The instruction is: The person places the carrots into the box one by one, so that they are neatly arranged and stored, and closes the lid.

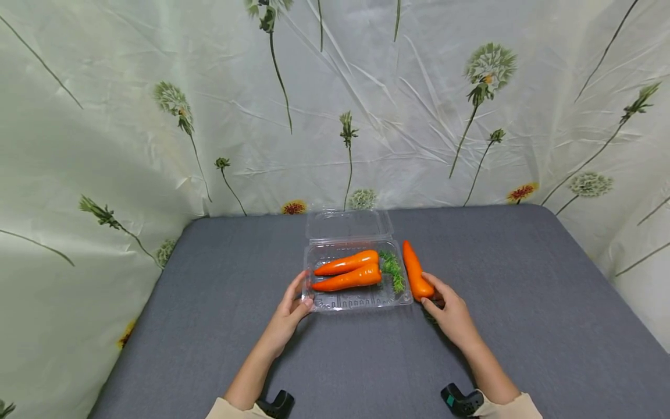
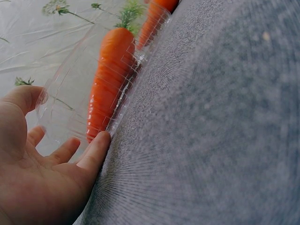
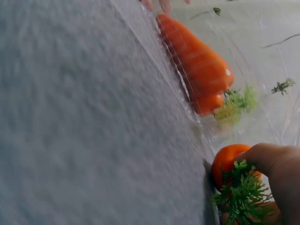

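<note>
A clear plastic clamshell box point(image 1: 340, 305) stands with its lid raised at the far side. Two glossy orange carrots point(image 1: 348, 278) lie side by side in it, tips to the left, green leaves point(image 1: 394, 272) at their thick ends. My left hand point(image 1: 285, 317) holds the box by its near left corner, its spread fingers at the plastic wall in the left wrist view. Just right of the box is a third carrot point(image 1: 413, 269), tip pointing away from me. My right hand point(image 1: 454, 314) grips its thick end between thumb and fingers. Its leafy top point(image 3: 243, 194) hangs beside that hand.
A grey cloth-covered table point(image 1: 209, 279) lies under everything. Behind it and at the sides hangs a pale curtain point(image 1: 408, 110) with printed flowers. A black wrist device point(image 1: 460, 400) sits by the right sleeve, another point(image 1: 280, 403) by the left.
</note>
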A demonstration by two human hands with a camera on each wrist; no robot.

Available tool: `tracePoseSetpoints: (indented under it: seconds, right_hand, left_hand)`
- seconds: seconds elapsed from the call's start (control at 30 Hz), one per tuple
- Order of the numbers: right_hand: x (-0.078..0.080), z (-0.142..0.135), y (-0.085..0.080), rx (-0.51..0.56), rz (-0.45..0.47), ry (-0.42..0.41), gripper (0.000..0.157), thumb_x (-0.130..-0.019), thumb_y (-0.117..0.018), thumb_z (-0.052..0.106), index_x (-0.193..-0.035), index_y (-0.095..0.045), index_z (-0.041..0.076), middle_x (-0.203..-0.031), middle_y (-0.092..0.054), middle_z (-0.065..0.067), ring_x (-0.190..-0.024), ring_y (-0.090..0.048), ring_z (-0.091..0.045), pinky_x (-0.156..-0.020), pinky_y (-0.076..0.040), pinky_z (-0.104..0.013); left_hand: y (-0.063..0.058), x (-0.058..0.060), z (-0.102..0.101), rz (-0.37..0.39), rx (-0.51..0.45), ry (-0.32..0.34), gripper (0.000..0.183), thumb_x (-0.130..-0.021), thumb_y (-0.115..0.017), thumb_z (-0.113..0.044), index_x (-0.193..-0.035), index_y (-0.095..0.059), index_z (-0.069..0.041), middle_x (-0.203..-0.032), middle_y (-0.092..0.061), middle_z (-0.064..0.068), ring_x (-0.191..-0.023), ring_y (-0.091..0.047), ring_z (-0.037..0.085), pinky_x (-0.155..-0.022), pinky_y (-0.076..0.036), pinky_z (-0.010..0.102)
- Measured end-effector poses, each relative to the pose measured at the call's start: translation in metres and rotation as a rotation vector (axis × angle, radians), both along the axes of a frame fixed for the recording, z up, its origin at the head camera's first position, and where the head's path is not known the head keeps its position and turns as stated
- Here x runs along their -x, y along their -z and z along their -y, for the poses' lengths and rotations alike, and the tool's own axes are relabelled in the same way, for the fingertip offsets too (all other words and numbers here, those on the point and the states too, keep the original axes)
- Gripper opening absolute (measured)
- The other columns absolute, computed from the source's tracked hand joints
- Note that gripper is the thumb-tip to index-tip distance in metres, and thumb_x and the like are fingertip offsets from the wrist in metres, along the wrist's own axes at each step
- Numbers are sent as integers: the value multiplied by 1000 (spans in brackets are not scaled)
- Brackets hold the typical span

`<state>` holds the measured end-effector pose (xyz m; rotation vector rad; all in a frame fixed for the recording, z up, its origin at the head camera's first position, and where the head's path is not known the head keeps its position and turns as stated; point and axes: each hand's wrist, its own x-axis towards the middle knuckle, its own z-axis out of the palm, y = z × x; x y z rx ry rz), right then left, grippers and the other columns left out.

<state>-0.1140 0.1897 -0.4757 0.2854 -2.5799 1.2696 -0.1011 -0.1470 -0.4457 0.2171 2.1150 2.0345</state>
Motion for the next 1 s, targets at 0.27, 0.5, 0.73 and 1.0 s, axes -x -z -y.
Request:
tracePoseSetpoints:
  seconds: [0.27,0.5,0.73,1.0]
  right_hand:
    - [-1,-6,-2,-8,51,-19,48,-80,-64,3,-126,-52,8,-109,-55,-15,-83,-55,-20,-65,-44,-29]
    - [1,1,-3,-13,78,66,47,-77,-72,25,-118,-55,9,-107,-56,-13,-83,-54,-22,-64,-41,-32]
    - [4,10,-5,-28,46,144,44,-74,-74,27,-108,-57,6,-98,-59,-12,-80,-56,-23,-63,-42,-36]
    - [4,11,-5,-19,66,186,43,-74,-75,19,-109,-53,6,-95,-61,-14,-77,-56,-24,-63,-40,-37]
  left_hand:
    - [0,0,0,4,5,-2,58,-93,-47,-6,-143,-19,-17,-142,-22,20,-117,-38,39,-92,-34,44]
    - [1,0,0,-3,8,-3,58,-93,-47,-6,-143,-19,-16,-142,-22,20,-117,-39,38,-92,-33,45]
    - [1,-1,0,-6,15,-4,58,-93,-46,-6,-143,-19,-16,-142,-21,21,-117,-39,39,-92,-33,45]
    - [1,0,0,-2,18,-1,58,-93,-46,-6,-143,-19,-17,-142,-22,20,-117,-38,38,-93,-32,46]
